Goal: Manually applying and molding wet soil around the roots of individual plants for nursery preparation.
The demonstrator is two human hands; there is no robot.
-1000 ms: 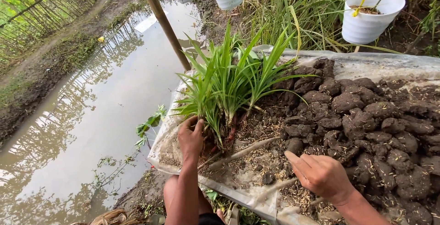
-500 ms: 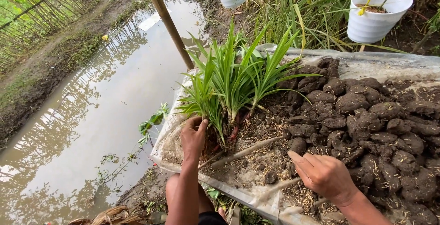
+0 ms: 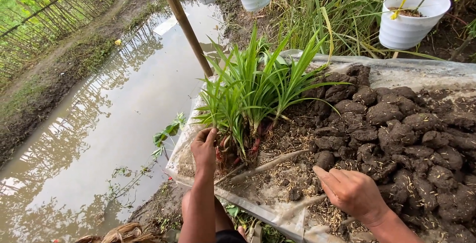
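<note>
A clump of green seedlings [image 3: 258,89] with long narrow leaves and reddish bases stands on a plastic-covered bench. My left hand [image 3: 205,148] grips the clump's roots from the left side. My right hand [image 3: 349,191] rests flat, fingers apart, on the loose soil and straw near the bench's front edge, close to several dark mud balls [image 3: 391,124]. A thin stick [image 3: 267,164] lies between my two hands.
A clear plastic sheet [image 3: 416,69] covers the bench. A brown pole [image 3: 181,20] leans at the bench's left corner. Muddy water [image 3: 94,139] fills the ground to the left. White pots [image 3: 409,17] stand among tall grass behind.
My left hand has shifted slightly on the clump's base and my right hand has settled a little lower on the soil. The view has barely moved.
</note>
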